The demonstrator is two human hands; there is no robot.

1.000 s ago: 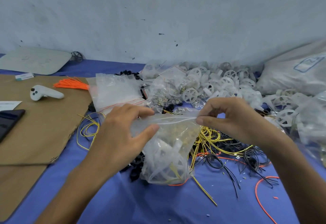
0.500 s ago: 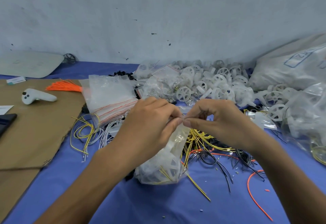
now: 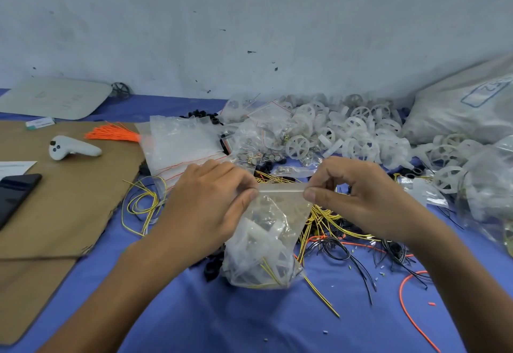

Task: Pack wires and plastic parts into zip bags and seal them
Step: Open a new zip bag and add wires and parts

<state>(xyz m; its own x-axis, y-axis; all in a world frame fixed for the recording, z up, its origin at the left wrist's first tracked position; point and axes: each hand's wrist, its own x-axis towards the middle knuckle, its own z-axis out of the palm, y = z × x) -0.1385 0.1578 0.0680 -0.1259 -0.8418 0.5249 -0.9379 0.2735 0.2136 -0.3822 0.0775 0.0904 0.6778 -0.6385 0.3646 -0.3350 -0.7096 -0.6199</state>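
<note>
A clear zip bag (image 3: 266, 244) stands upright on the blue table cloth (image 3: 222, 322), filled with white plastic parts, black pieces and yellow wires. My left hand (image 3: 211, 202) pinches the left end of its zip strip between thumb and fingers. My right hand (image 3: 352, 197) pinches the right end. The strip is stretched flat between the two hands. Loose yellow, black and orange wires (image 3: 341, 230) lie tangled behind and to the right of the bag. White plastic wheels (image 3: 333, 136) are heaped at the back.
A stack of empty zip bags (image 3: 180, 147) lies behind my left hand. Brown cardboard (image 3: 69, 200) on the left carries a white controller (image 3: 72, 148), a phone (image 3: 14, 194) and orange wires (image 3: 113, 134). Large filled bags (image 3: 466, 108) sit at the right.
My hands, pinched together at the middle of the zip strip half a second ago, have slid apart to its two ends. The bag top now looks flattened.
</note>
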